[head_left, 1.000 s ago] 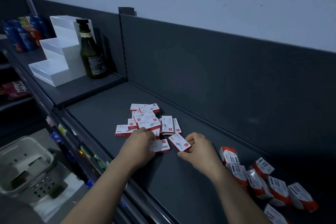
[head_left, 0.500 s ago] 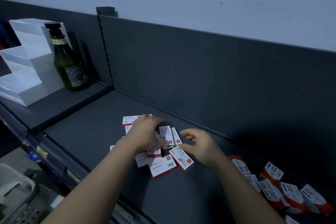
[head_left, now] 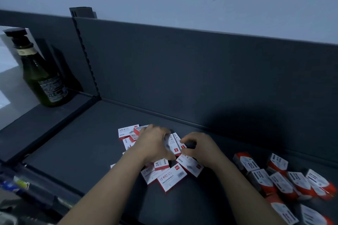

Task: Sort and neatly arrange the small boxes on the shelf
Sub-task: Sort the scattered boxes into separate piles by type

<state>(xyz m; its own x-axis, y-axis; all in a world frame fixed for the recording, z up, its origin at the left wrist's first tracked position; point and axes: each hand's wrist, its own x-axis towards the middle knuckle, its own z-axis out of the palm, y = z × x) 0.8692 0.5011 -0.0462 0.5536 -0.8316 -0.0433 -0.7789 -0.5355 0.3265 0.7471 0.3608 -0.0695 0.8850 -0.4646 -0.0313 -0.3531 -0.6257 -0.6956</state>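
Several small white-and-red staple boxes (head_left: 172, 177) lie in a loose pile in the middle of the dark grey shelf (head_left: 76, 144). My left hand (head_left: 155, 144) lies over the pile, its fingers curled round a box (head_left: 174, 145) near the back. My right hand (head_left: 201, 149) is just to the right, fingers curled, pinching the same cluster of boxes from the other side. Part of the pile is hidden under both hands.
Several orange-and-white boxes (head_left: 285, 182) lie scattered at the right end of the shelf. A dark green pump bottle (head_left: 43, 78) and a white stepped display stand (head_left: 7, 64) are on the higher shelf section at left. The shelf's back panel (head_left: 201, 71) rises behind.
Both hands have closed in on the back of the pile, the right hand moving left onto the boxes. The view has shifted right and closer.
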